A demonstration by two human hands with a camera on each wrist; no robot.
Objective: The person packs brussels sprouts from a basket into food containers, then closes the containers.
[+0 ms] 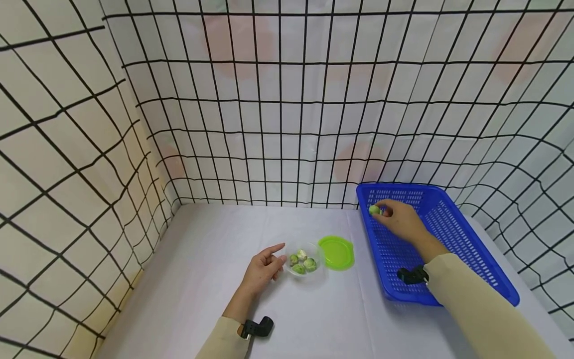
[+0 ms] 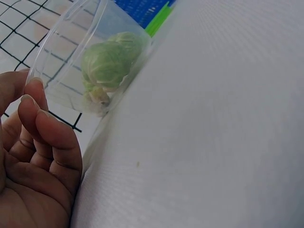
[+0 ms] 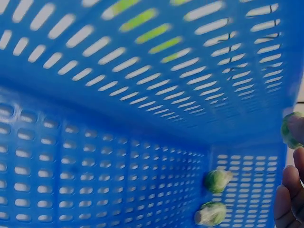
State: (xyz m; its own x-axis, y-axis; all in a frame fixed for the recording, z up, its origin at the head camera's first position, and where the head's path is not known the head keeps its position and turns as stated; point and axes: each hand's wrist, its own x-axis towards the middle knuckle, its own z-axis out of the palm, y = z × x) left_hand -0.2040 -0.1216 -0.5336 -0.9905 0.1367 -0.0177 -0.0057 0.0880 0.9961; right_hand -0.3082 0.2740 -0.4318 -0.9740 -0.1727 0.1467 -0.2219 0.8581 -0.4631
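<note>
My right hand pinches a Brussels sprout over the far left part of the blue basket. Two more sprouts lie in that basket in the right wrist view, one just above the other. On the white cloth stands a clear plastic bowl with several Brussels sprouts inside. Beside its left rim is my left hand, thumb and forefinger apart, fingertips at the rim. The left wrist view has these fingers loosely bent next to the bowl wall.
A bright green lid lies flat between bowl and basket. Black wire grid panels surround the back and both sides of the white-covered table. The basket's left wall rises between the lid and its inside.
</note>
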